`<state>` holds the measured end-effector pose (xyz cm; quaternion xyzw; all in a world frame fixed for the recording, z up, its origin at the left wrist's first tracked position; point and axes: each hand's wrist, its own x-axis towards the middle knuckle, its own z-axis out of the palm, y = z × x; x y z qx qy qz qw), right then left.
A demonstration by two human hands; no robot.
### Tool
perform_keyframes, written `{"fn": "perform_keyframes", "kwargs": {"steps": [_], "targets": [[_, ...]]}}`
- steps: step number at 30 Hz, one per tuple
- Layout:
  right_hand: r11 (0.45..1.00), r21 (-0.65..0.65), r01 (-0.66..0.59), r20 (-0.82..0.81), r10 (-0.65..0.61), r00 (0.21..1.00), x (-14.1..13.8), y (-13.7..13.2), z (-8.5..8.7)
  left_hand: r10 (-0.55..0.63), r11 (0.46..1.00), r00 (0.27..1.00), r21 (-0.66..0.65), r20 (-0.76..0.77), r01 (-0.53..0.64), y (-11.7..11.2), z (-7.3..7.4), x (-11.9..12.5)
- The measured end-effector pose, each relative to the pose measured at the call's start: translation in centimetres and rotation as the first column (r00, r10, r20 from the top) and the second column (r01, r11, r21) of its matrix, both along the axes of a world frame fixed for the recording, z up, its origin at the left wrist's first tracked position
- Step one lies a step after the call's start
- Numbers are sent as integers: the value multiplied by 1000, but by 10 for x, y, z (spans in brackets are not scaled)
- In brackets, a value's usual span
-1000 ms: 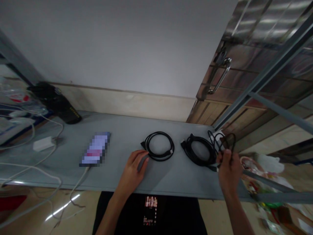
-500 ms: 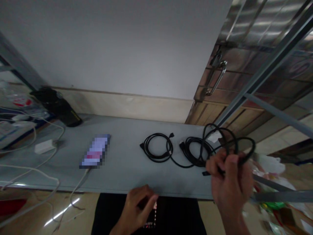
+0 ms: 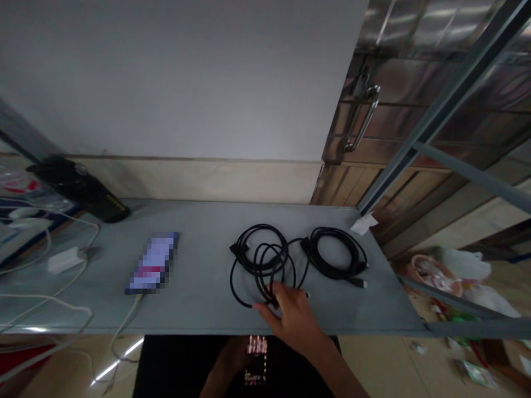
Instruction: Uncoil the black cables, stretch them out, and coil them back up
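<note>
My right hand (image 3: 294,318) is at the front middle of the grey table, thumb and fingers curled around loose loops of black cable (image 3: 231,283). Those loops lie partly over a neat black cable coil (image 3: 285,243). To the right rests another coiled black cable (image 3: 327,270), its dark connectors pointing outward. Low over my dark-clothed lap, my left hand (image 3: 238,354) is dim and its fingers cannot be made out. A small lit display (image 3: 256,359) glows beside it.
A phone (image 3: 152,262) with a white cord lies at left, near a white adapter (image 3: 65,260). Farther back leans a black bottle (image 3: 83,190). Grey metal frame bars (image 3: 431,127) rise at right. White paper (image 3: 364,223) sits by the back right corner; bags (image 3: 464,265) are beyond.
My right hand has moved left from the table's right end, bringing the loose cable down onto the left coil. My left hand has drawn back into the dim area over my lap.
</note>
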<state>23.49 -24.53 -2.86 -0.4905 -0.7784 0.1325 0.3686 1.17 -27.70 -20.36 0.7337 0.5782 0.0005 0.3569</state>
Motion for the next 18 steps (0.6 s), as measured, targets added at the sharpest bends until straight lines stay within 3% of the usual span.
{"fn": "perform_keyframes", "kwargs": {"steps": [8,10,14,16,18], "targets": [[1000,28,6,233,-12,973,-6,6,-16,122,926,990,368,-73,-87,3,-40,-28],[999,35,11,232,-19,972,-8,7,-16,97,868,985,497,-140,-15,-3,-49,-36],[996,84,-13,226,-7,974,-9,8,-15,40,677,919,687,-393,264,-17,-58,-43],[992,127,-15,198,-10,980,-7,8,-11,19,626,878,690,-479,363,-24,-58,-44],[987,163,8,147,-32,989,-5,8,-5,-8,635,876,674,-483,378,-31,-56,-44]]}}
